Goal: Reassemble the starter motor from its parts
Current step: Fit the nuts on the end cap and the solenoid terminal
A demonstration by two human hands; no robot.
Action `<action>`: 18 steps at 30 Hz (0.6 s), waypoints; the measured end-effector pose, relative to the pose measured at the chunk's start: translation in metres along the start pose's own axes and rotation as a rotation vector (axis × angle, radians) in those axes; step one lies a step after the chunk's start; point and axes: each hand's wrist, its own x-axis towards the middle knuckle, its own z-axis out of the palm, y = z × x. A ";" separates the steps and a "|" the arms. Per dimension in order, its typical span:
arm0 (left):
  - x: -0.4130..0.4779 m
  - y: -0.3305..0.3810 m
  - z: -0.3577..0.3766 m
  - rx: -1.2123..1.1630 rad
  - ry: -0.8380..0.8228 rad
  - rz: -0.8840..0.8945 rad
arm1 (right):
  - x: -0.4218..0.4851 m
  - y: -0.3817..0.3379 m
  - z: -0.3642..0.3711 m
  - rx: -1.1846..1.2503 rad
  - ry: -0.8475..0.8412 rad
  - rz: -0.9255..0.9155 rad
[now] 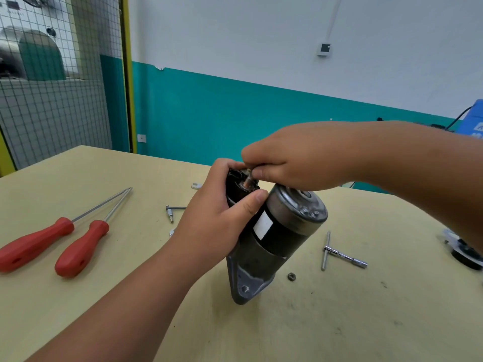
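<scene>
Starter motor (285,231) stands nose-down and tilted, mid-desk (104,296). Left hand (219,220) clamps its black upper end, likely steadying it so the right hand (295,160) can pinch the terminal stud (249,180) on top, probably fitting hardware there.

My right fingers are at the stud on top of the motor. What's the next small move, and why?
Probably twist with the right hand at the stud, seating by fingertip whatever it pinches there. The left hand grips the starter motor, tilted on the table, and the T-handle wrench lies untouched beside it.
</scene>
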 end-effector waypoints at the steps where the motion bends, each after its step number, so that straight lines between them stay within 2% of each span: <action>1: 0.000 0.000 0.000 0.004 0.002 -0.003 | 0.001 -0.002 -0.001 0.007 -0.008 0.013; 8: 0.002 -0.005 -0.005 -0.026 -0.027 0.018 | -0.004 -0.014 -0.003 -0.069 -0.012 0.068; 13: 0.001 -0.011 -0.003 -0.036 -0.095 -0.065 | -0.012 -0.017 -0.001 0.028 -0.014 0.135; 18: 0.000 -0.013 0.003 0.008 -0.054 -0.073 | -0.013 -0.017 0.002 0.115 -0.022 0.198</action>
